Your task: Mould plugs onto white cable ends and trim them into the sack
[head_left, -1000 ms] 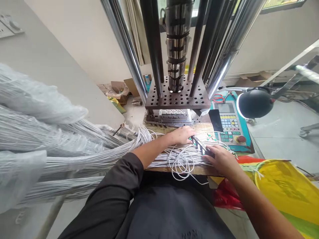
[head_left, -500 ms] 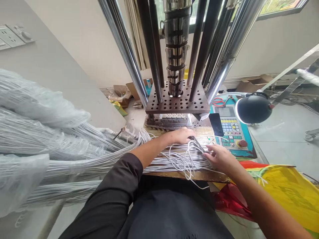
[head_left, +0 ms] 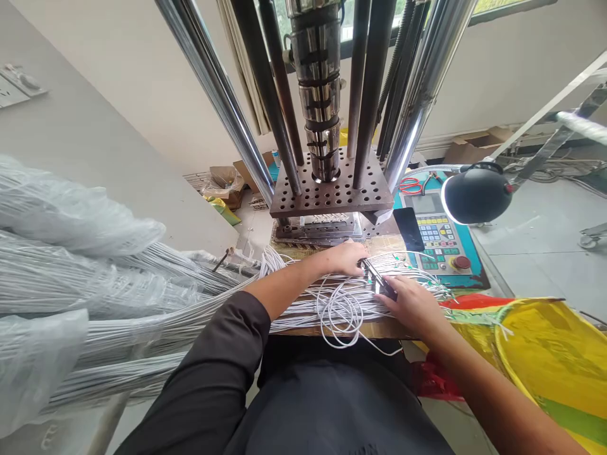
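Note:
My left hand (head_left: 349, 258) grips the far end of a narrow dark metal bar (head_left: 376, 275) with a shiny top face. At its near end, the fingers of my right hand (head_left: 411, 302) close around the bar, so it slants between both hands. Beneath them, many white cables (head_left: 296, 308) lie side by side across the cardboard-covered worktop. A loose coil of white cable (head_left: 340, 311) rests on top, just left of the bar. Small green tips show on several cable ends beyond my right hand.
Behind my hands stands a press with a perforated steel plate (head_left: 332, 201). To the right are a control panel (head_left: 439, 230), a dark phone (head_left: 408, 229), red-handled scissors (head_left: 410, 185) and a black lamp (head_left: 478, 193). Plastic-wrapped cable bundles (head_left: 71, 253) fill the left; a yellow bag (head_left: 554, 354) hangs lower right.
The cable loops near the bar have dropped into a flatter coil to its left, leaving more of the bar visible. Both hands stay on the bar. My view has shifted slightly.

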Demonstrator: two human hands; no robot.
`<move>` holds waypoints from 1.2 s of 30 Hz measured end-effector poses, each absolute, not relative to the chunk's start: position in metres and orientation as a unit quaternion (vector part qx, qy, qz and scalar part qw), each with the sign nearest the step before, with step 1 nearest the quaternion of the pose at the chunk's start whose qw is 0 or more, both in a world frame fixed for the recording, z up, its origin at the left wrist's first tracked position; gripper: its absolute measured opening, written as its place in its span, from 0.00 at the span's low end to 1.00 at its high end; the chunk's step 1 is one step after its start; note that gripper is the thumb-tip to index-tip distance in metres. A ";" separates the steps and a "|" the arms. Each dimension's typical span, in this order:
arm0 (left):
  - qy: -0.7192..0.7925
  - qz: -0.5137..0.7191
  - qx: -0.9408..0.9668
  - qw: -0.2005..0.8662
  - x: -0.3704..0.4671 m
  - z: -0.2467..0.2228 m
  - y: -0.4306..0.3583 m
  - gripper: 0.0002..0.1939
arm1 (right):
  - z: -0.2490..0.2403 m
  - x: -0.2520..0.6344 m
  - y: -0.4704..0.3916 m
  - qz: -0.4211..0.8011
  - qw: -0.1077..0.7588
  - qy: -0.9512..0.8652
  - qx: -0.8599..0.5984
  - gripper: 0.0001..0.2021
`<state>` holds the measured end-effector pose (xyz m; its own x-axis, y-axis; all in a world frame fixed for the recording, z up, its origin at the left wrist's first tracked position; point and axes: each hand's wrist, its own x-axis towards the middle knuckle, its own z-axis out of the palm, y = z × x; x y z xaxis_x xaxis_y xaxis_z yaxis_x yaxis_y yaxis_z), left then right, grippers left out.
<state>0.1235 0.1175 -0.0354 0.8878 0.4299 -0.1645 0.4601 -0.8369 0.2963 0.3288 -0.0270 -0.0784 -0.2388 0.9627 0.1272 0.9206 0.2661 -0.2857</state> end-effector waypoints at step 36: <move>0.446 0.164 0.863 0.172 0.088 -0.014 0.124 0.26 | -0.048 0.341 0.075 0.198 0.288 -0.783 -0.514 0.21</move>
